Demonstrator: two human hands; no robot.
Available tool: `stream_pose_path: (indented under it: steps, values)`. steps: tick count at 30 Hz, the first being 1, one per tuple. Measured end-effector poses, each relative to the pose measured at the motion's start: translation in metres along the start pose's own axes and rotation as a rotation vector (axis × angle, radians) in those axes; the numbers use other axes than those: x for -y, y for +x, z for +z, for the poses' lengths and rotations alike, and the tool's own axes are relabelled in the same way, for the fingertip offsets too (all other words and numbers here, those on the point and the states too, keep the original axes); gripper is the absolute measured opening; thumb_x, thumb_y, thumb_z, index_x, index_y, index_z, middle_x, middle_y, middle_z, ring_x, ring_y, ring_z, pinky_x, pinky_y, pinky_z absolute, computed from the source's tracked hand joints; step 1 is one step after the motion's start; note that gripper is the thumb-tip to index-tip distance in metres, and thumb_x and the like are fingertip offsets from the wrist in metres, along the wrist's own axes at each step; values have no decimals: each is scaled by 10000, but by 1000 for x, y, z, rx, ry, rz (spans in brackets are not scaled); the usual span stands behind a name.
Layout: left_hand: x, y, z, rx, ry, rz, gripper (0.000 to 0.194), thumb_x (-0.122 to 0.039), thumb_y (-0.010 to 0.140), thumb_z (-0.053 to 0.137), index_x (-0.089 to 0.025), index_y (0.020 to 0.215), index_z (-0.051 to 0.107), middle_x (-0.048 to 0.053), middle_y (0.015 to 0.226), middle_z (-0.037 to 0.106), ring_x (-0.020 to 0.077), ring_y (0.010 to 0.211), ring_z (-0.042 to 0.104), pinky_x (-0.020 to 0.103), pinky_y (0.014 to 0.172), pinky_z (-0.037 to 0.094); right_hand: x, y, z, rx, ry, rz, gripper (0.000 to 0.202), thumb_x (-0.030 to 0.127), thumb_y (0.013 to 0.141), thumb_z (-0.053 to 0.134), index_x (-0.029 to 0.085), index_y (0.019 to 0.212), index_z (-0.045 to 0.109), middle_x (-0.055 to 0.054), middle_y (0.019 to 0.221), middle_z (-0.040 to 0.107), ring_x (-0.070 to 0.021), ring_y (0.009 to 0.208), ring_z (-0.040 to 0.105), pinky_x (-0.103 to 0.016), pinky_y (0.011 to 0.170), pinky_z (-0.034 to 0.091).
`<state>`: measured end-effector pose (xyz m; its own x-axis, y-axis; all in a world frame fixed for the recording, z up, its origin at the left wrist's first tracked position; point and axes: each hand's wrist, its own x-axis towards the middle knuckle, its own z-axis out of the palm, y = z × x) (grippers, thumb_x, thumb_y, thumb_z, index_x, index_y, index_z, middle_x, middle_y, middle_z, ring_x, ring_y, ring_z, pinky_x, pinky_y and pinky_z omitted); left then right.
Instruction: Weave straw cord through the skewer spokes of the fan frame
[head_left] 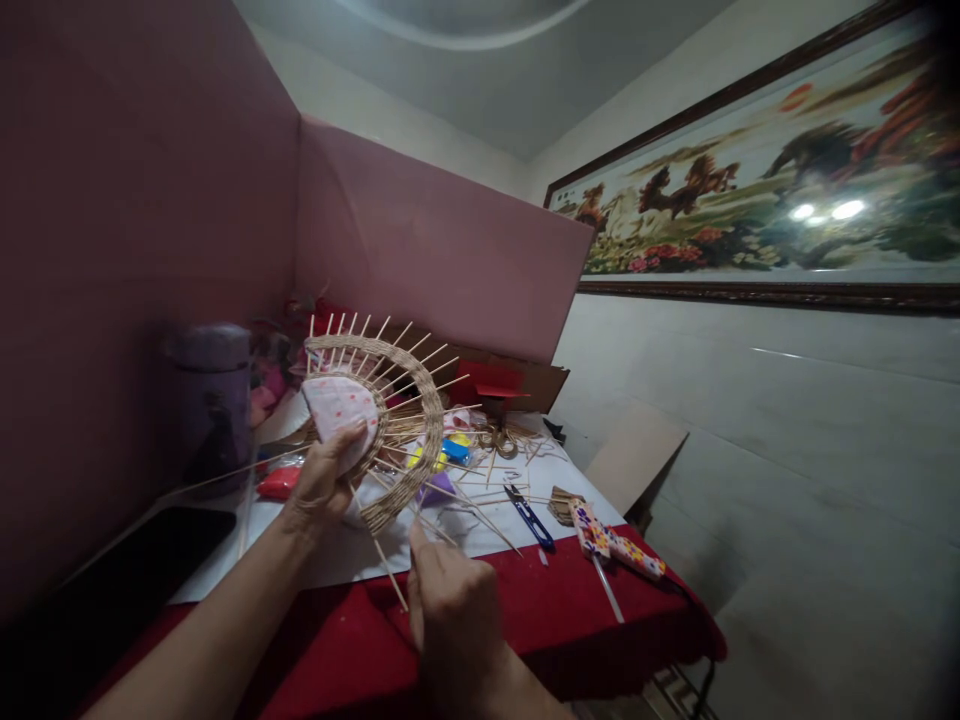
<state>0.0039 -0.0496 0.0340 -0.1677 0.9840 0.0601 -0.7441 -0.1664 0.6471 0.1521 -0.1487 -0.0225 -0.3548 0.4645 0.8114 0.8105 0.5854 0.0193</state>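
My left hand grips a half-round woven fan by its white, pink-dotted centre, thumb on the cloth. Thin wooden sticks radiate from that centre through a curved band of tan twine, their tips standing past the band. Below the lower end of the band, my right hand is closed, its fingertips close to the sticks there. Whatever its fingers hold is hidden or too thin to make out. Blue thread snips lie on the table to the right of the fan.
A floral glue gun with a clear stick lies near the right edge of the red-covered table. Loose sticks, a blue packet and a red packet lie behind. A purple tumbler and dark phone are left.
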Motion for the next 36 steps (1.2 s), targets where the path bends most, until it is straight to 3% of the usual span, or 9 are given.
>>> stream_pose_path:
  steps: [4, 7, 10, 12, 15, 18, 23, 30, 36]
  values:
    - [0, -2, 2, -3, 13, 5, 154, -53, 652, 617, -97, 798, 640, 49, 645, 703, 151, 510, 646, 235, 495, 557, 10, 10, -6, -58, 494, 398, 311, 160, 857, 373, 107, 1010, 638, -91, 762, 672, -163, 639, 616, -246, 572, 441]
    - [-2, -3, 5, -22, 14, -5, 122, -59, 670, 601, -91, 781, 640, 44, 617, 698, 149, 494, 642, 236, 488, 556, 14, 20, -11, 9, 881, 718, 277, 288, 843, 458, 120, 957, 646, -7, 587, 559, -109, 512, 499, -212, 483, 386]
    - [-2, -4, 6, 4, 13, -9, 130, -50, 671, 600, -94, 786, 642, 45, 624, 701, 143, 487, 639, 225, 479, 549, 12, 25, -10, 72, 1137, 884, 312, 332, 805, 507, 108, 977, 640, 69, 468, 394, -67, 408, 344, -186, 405, 305]
    - [-3, -5, 6, 21, 3, -14, 141, -44, 675, 596, -92, 798, 644, 50, 639, 706, 147, 494, 642, 232, 484, 553, 11, 25, -8, 70, 1125, 852, 288, 308, 797, 521, 117, 960, 662, 39, 508, 487, -77, 446, 418, -193, 441, 359]
    - [-4, -5, 7, 10, -13, -22, 135, -41, 689, 581, -91, 799, 642, 49, 622, 701, 151, 484, 640, 243, 482, 555, 9, 19, -8, 35, 958, 702, 262, 246, 810, 515, 147, 985, 683, -70, 838, 687, -149, 758, 618, -251, 700, 482]
    - [-6, -5, 8, -3, -38, -26, 141, -30, 710, 559, -99, 805, 638, 39, 612, 696, 137, 475, 636, 221, 476, 546, 9, 13, -9, 46, 840, 564, 316, 184, 829, 478, 173, 1097, 645, -88, 1047, 677, -179, 968, 621, -278, 860, 466]
    - [-9, -4, 8, -18, -97, -118, 144, -39, 778, 493, -87, 787, 629, 61, 610, 693, 144, 476, 640, 223, 460, 550, 5, 7, -6, 47, 734, 450, 407, 107, 810, 453, 181, 1187, 586, -87, 1065, 675, -184, 949, 646, -272, 838, 492]
    - [-6, 1, 5, 7, -182, -151, 168, -53, 826, 464, -91, 774, 618, 75, 665, 699, 165, 578, 674, 255, 539, 577, -8, 6, 2, 19, 768, 510, 443, 60, 770, 460, 253, 1135, 622, -43, 1049, 684, -182, 953, 642, -281, 842, 492]
    - [-3, 2, 7, 30, -239, -179, 197, -100, 868, 438, -97, 797, 622, 91, 708, 697, 175, 632, 679, 275, 579, 580, -4, 6, 4, 3, 1067, 754, 310, 187, 768, 548, 241, 1043, 680, -49, 984, 699, -183, 897, 635, -303, 841, 474]
